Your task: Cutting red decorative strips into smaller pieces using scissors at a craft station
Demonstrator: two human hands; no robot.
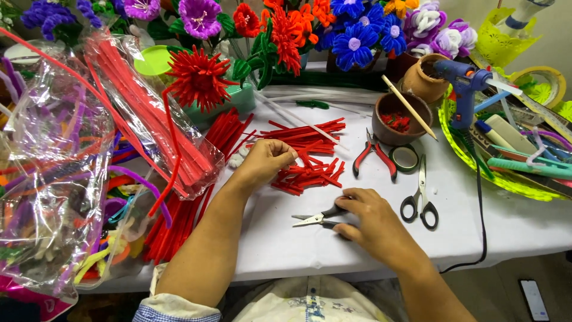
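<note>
Head view
Left hand point(265, 161): fingers curled loosely inward, tips pinching at short red pipe-cleaner pieces point(310, 173); resting at the near edge of that pile.
Right hand point(372, 223): flat and mostly open, fingertips pressed on the handles of small snips point(322, 217); not closed round them.
Small snips: lying on the white table point(280, 244), blades parted, pointing toward the left arm; between the two hands, just below the cut pile.
Cut pieces: second loose heap point(307, 134) just beyond the left hand.
Right of right hand: black-handled scissors point(420, 197) lying flat, near.
Beyond right hand: red-handled pliers point(374, 156), roll of dark tape point(405, 158), brown bowl point(400, 116) with a wooden stick point(410, 107) across it.
Far right: blue glue gun point(465, 86) standing in a yellow-green basket point(476, 164).
Left of left hand: clear bag of long red pipe cleaners point(149, 116); further left, clear bags of mixed colours point(47, 179).
Beyond left hand: red pipe-cleaner flower point(199, 77), with purple, orange and blue ones behind.
</note>
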